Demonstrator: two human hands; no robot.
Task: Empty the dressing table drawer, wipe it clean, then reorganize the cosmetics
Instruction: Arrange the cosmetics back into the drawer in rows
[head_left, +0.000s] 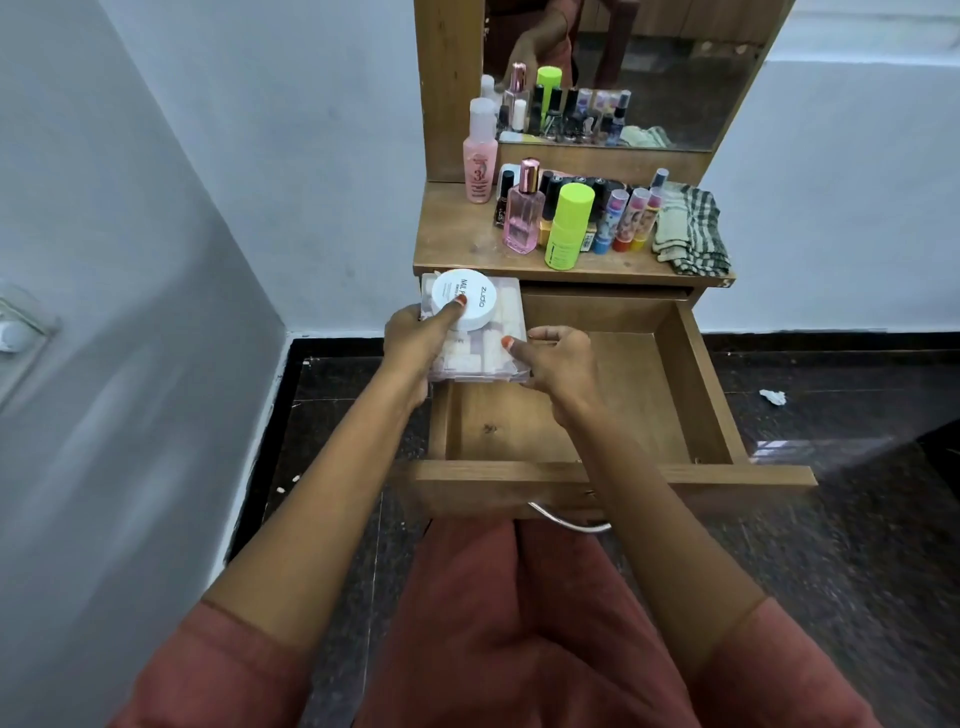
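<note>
Holding a flat clear plastic box (488, 358) of white nail bits with a round white jar (467, 299) on top, both grips are clamped on it: left grip (413, 338) at its left side, right grip (556, 364) pinching its right corner. Below them is the open wooden drawer (701, 374). Probably last out or first back; keep it flat.

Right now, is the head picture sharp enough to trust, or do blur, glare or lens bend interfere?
Head view, middle: sharp, lettering on the white jar atop the clear box reads. Head view, edges: smeared, worst on the dark floor at right, which carries a pale glare streak. Head view overall: wide lens slants the walls; light soft, no hard shadows in the drawer.
</note>
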